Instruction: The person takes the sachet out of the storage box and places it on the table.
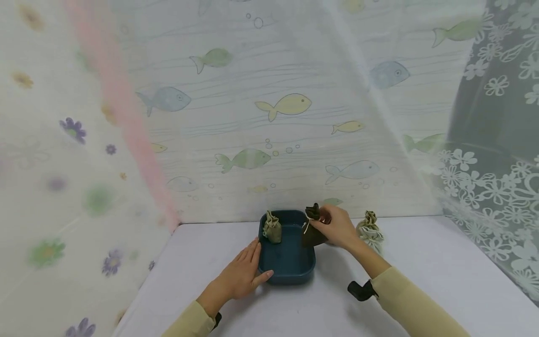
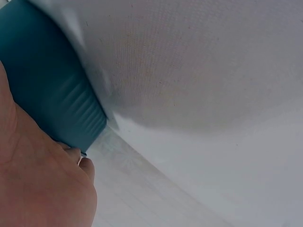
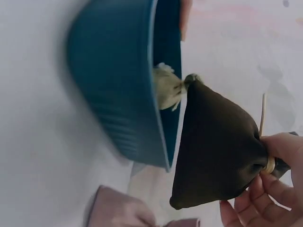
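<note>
My right hand (image 1: 338,227) pinches a dark brown drawstring pouch (image 3: 218,146) by its tied neck, thumb on one side and fingers on the other. The pouch hangs over the right rim of a blue rectangular bin (image 1: 287,269). Inside the bin, toward its back left, stands a small olive-green pouch (image 1: 273,231) with a gathered top. My left hand (image 1: 237,276) rests against the bin's left side, fingers straight along the wall and thumb near the front corner. The left wrist view shows that hand beside the bin's ribbed outer wall (image 2: 57,90).
Right of the bin, partly behind my right forearm, are a pale patterned pouch (image 1: 374,239) and a brownish pouch top (image 1: 370,218). A pinkish pouch (image 3: 118,208) shows low in the right wrist view. A fish-printed curtain (image 1: 252,126) hangs behind the white table (image 1: 202,243).
</note>
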A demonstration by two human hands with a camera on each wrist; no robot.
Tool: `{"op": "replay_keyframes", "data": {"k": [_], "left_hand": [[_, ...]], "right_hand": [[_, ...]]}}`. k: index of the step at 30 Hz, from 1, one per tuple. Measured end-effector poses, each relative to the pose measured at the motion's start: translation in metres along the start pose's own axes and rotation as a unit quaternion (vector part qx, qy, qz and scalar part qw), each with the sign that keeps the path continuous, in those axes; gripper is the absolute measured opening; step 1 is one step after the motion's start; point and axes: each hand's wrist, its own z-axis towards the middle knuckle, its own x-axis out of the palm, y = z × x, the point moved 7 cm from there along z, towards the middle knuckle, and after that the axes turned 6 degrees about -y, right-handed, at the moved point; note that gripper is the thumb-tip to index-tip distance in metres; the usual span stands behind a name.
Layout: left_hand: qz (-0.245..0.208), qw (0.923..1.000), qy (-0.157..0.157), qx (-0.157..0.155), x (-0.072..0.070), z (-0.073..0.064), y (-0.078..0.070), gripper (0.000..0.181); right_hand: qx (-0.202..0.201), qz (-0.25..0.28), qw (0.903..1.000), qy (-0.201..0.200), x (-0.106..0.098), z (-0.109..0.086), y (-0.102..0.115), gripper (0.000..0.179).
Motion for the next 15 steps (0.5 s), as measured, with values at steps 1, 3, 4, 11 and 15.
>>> {"op": "replay_keyframes", "data": {"k": [1, 3, 4, 11, 15], "left_hand": [[0.000, 1.0000, -0.001, 0.000, 0.000, 0.000, 0.000, 0.100], [-0.002, 1.0000, -0.002, 0.001, 0.000, 0.000, 0.000, 0.100], [-0.004, 1.0000, -0.003, 0.001, -0.001, 0.000, 0.000, 0.100], [-0.003, 0.9999, -0.007, 0.007, -0.003, -0.001, -0.002, 0.100], [-0.007, 0.9999, -0.009, 0.009, -0.003, -0.001, -0.002, 0.099]], "right_hand": [[0.000, -0.004, 1.0000, -0.005, -0.002, -0.002, -0.002, 0.022], [-0.001, -0.011, 0.9998, -0.017, -0.006, -0.006, -0.006, 0.020], [0.000, -0.015, 0.9996, -0.022, -0.008, -0.008, -0.009, 0.019], [0.032, -0.014, 0.9992, -0.016, -0.015, -0.022, -0.030, 0.018], [0.042, -0.013, 0.9989, -0.016, -0.019, -0.028, -0.035, 0.020]]}}
